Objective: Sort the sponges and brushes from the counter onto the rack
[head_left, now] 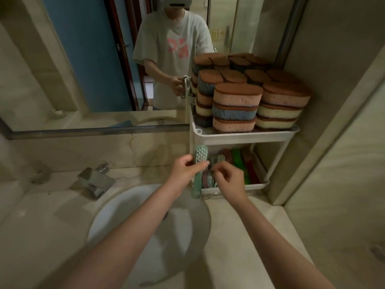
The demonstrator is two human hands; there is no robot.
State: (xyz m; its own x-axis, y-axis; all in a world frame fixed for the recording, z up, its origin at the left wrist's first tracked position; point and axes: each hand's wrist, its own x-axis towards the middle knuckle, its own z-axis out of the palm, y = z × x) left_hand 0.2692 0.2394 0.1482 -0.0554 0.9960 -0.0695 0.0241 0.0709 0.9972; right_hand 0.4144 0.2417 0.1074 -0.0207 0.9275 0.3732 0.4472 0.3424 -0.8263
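Head view shows our left hand (186,167) pinching a pale green brush (199,171) between thumb and fingers, holding it upright with its bristled head at the top, just in front of the rack (245,137). Our right hand (228,177) sits beside it, fingers curled at the lower shelf, where more brushes (239,161) lie; we cannot tell whether it grips anything. Stacked sponges (236,105) fill the top shelf. Below our forearms lies the white sink (116,215), with the faucet (94,181) to its left on the counter (250,236) and a mirror (83,59) behind.
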